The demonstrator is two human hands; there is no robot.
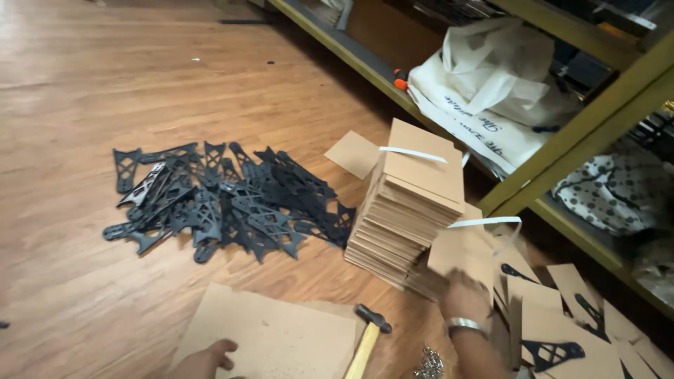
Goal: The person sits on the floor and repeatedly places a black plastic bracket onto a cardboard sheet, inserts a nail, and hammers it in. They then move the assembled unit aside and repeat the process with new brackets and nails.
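Observation:
My right hand [462,295], with a metal bracelet at the wrist, grips a brown cardboard piece [463,256] at the foot of a tall leaning stack of cardboard pieces [411,203]. A white strip lies across the top of the stack and another across the held piece. My left hand [207,359] rests at the bottom edge on a large flat cardboard sheet [274,333], fingers curled, holding nothing. A hammer with a wooden handle [368,337] lies on the sheet between my hands.
A heap of black cut-out flat parts [225,203] lies on the wooden floor to the left. Loose cardboard pieces with black parts [562,337] lie at the right. A green metal shelf [562,161] holds white bags. Small metal bits [430,363] lie near my wrist.

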